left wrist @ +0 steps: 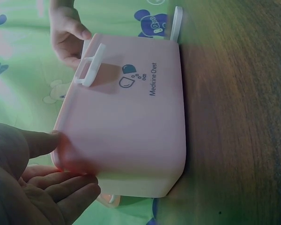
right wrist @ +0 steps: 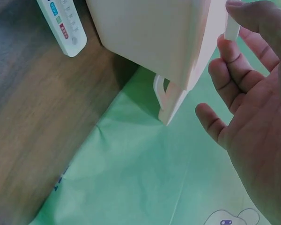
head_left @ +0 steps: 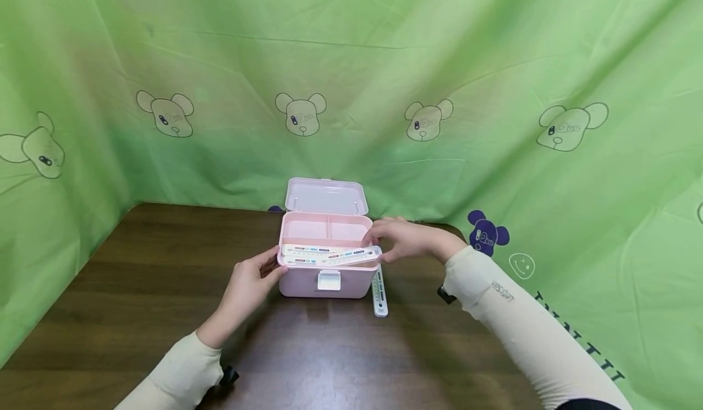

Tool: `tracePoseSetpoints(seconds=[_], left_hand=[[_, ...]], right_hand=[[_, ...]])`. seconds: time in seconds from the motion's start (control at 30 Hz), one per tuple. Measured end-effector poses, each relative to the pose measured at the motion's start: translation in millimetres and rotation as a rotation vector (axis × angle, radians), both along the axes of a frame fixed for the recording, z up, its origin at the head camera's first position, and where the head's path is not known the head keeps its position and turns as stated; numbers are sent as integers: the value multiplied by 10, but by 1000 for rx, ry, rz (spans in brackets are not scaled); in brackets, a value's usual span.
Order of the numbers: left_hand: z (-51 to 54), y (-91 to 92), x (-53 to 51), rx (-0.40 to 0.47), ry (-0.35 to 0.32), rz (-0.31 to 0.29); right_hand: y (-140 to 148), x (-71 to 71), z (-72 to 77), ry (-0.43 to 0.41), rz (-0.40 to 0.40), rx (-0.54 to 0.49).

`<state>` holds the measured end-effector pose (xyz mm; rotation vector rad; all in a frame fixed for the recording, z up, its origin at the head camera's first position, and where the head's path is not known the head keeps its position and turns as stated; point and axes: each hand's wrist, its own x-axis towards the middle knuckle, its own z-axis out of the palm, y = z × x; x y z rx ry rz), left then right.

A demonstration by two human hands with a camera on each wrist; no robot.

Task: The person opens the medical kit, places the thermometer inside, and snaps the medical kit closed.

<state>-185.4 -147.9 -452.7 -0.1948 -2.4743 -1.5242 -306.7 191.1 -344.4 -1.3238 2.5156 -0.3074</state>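
Evidently, the dark wooden tabletop [head_left: 192, 288] carries an open pink medicine chest [head_left: 299, 283]. The left hand [head_left: 247, 288] has a loosely parted grip about its near left corner; the right hand [head_left: 409, 239] has its grip nearly closed, pinching one end of a slanted thermometer [head_left: 359, 255] inside, which could catch on the chest if tilted too steeply. A loose thermometer [head_left: 379, 297] lies just outside.

Green drapes [head_left: 362, 50] behind the table [head_left: 148, 282] suggest a booth.
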Motion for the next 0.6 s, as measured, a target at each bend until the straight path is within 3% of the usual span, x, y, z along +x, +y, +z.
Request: tracePoseSetpoints(seconds=[0.6], left_hand=[[-1, 6, -10, -2, 2, 6]], right_hand=[[-235, -4, -31, 0, 59, -39]])
